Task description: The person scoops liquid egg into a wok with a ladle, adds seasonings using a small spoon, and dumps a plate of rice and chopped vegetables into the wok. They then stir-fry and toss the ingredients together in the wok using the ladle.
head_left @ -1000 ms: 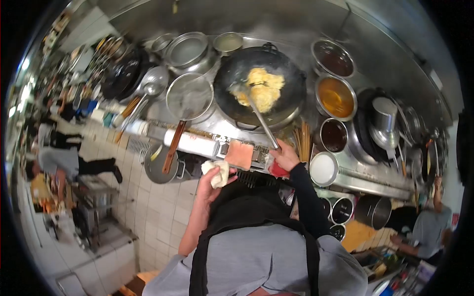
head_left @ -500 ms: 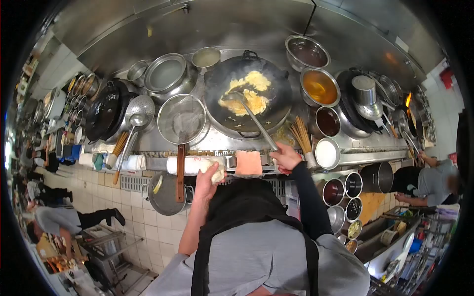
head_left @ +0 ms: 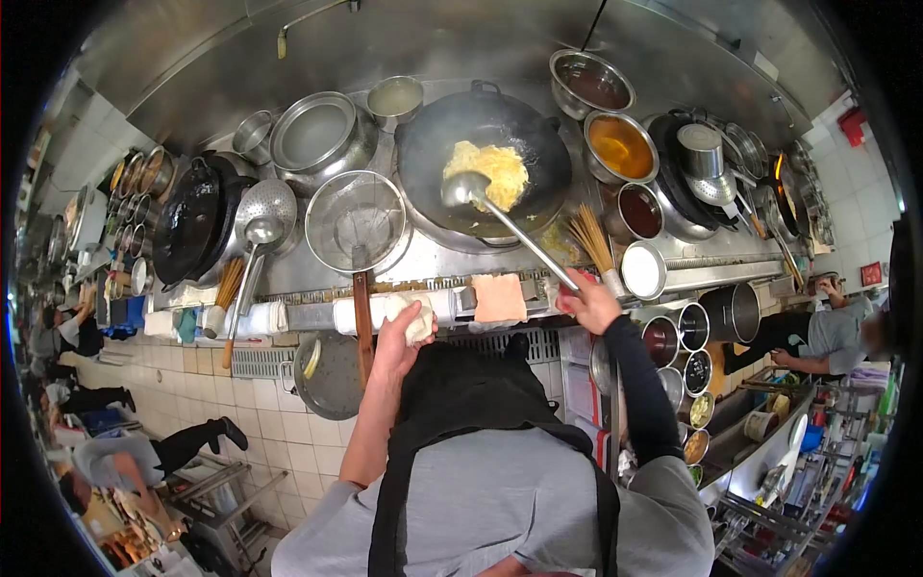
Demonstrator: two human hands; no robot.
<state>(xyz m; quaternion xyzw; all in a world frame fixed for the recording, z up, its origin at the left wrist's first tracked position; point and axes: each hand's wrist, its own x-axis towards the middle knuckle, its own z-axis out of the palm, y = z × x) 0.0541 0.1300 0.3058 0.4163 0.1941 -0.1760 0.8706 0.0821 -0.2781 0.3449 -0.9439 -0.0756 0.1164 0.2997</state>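
Observation:
My right hand (head_left: 589, 302) is closed round the handle of a long metal ladle (head_left: 468, 189). The ladle's bowl rests against yellow scrambled egg (head_left: 502, 171) in a black wok (head_left: 430, 144). The egg lies bunched together, with thin steam over it. My left hand (head_left: 401, 338) grips a folded whitish cloth (head_left: 416, 322) at the counter's front edge, left of a flat pink cloth (head_left: 499, 298). Just beyond the left hand, a wire mesh strainer (head_left: 354, 219) lies with its wooden handle pointing toward me.
Bowls of amber liquid (head_left: 620, 146) and dark liquid (head_left: 594, 83) stand right of the wok. A bamboo brush (head_left: 591, 238) and a cup of white contents (head_left: 643, 270) sit nearer. A perforated ladle (head_left: 265, 210) lies left. A co-worker (head_left: 832, 337) stands at the right.
The egg has been gathered into a more compact mass. My right hand has shifted right and slightly toward the wok's right side, keeping the ladle. My left hand still holds the cloth.

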